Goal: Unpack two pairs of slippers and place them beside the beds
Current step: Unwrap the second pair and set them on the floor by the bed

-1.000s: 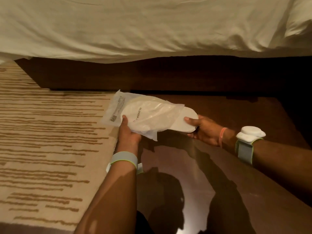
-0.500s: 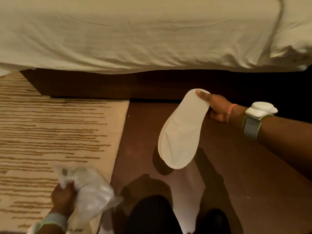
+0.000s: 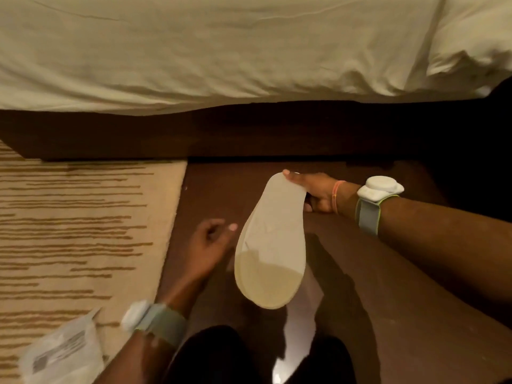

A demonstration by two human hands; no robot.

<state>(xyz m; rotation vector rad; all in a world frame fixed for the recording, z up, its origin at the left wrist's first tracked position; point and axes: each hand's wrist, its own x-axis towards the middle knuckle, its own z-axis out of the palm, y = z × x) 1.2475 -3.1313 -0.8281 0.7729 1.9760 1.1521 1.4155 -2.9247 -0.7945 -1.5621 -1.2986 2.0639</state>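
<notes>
Right hand (image 3: 318, 194) pinches heel of white slippers (image 3: 270, 245), dangling toe-down above wood floor (image 3: 388, 300) beside bed (image 3: 221, 51). Left hand (image 3: 210, 245) empty, fingers loosely curled, just left of slippers. Plastic wrapper (image 3: 63, 353) on rug (image 3: 69, 217).

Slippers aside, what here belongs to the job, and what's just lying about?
Part of the job:
slippers, held in the right hand
left hand, empty
wrapper, dropped on the rug
bed

Just there:
rug
floor

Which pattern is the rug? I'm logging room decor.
Cream rug with thin brown horizontal streaks; head view.
</notes>
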